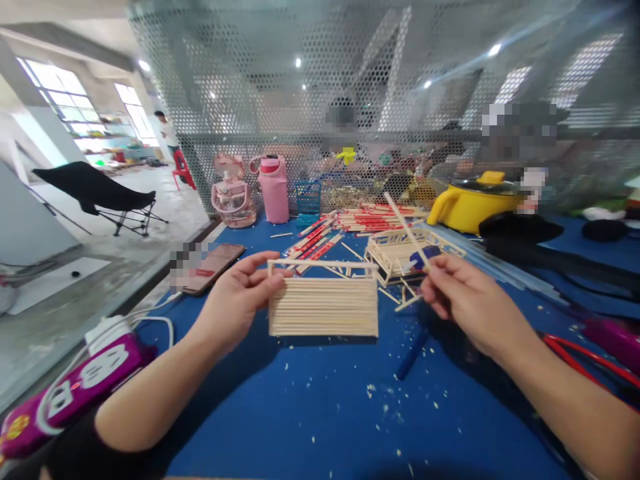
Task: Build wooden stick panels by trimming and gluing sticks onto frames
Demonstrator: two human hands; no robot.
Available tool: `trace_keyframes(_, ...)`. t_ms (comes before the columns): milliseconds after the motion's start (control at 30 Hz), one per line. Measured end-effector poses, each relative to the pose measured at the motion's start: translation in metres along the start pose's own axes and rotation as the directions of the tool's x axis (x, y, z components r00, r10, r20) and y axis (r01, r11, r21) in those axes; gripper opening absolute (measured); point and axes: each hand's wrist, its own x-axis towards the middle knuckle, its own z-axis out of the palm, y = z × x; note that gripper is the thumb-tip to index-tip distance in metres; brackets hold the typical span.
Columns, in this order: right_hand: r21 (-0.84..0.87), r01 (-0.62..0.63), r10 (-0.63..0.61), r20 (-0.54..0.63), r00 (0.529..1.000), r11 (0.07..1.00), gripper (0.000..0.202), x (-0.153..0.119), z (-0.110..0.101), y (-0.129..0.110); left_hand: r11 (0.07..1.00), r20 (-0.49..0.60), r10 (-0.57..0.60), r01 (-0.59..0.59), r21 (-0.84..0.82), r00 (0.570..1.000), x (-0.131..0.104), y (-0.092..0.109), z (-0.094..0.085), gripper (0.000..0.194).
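Left hand [245,290]: thumb and fingers pinching slatted wooden-stick panel [324,310] by upper-left corner, view centre. Right hand [457,287], panel's 3 o'clock: gripping loose wooden stick [403,219]. Railed stick tray [395,255]: 2 o'clock. Handling, judged: light corner pinch, panel level, slats unflexed.

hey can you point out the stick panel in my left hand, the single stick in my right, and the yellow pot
Stick panel [324,308]: head view, middle of its slatted face.
Single stick [407,230]: head view, midway along its visible length.
Yellow pot [477,208]: head view, side of its body.
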Motion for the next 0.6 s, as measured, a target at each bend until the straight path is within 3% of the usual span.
trace_keyframes(67,-0.082,0.135,-0.141,-0.075,0.987,0.987,0.023,-0.004,0.000,-0.002,0.999,0.059,-0.046,0.045,0.011,0.997,-0.001,-0.007,0.001,0.040)
trace_keyframes(133,-0.256,0.304,-0.332,-0.077,0.940,0.918,0.018,-0.009,0.003,-0.003,0.999,0.102,-0.041,0.039,0.016,0.994,-0.002,-0.010,-0.001,0.039)
trace_keyframes(200,-0.411,0.461,-0.514,-0.022,0.857,0.786,0.012,-0.012,0.006,-0.003,0.999,0.146,-0.028,0.024,0.032,0.989,-0.004,-0.010,-0.005,0.039)
trace_keyframes(300,-0.514,0.604,-0.685,0.042,0.727,0.609,0.008,-0.016,0.010,-0.004,0.998,0.187,-0.008,-0.004,0.065,0.982,-0.008,-0.008,-0.008,0.040)
trace_keyframes(433,-0.582,0.665,-0.789,0.064,0.611,0.468,0.009,-0.020,0.013,-0.007,0.997,0.161,0.029,-0.040,0.072,0.987,-0.011,-0.008,-0.006,0.040)
trace_keyframes(600,-0.582,0.679,-0.803,0.072,0.592,0.448,0.009,-0.022,0.018,-0.008,0.997,0.154,0.017,-0.027,0.067,0.988,-0.011,-0.009,-0.003,0.040)
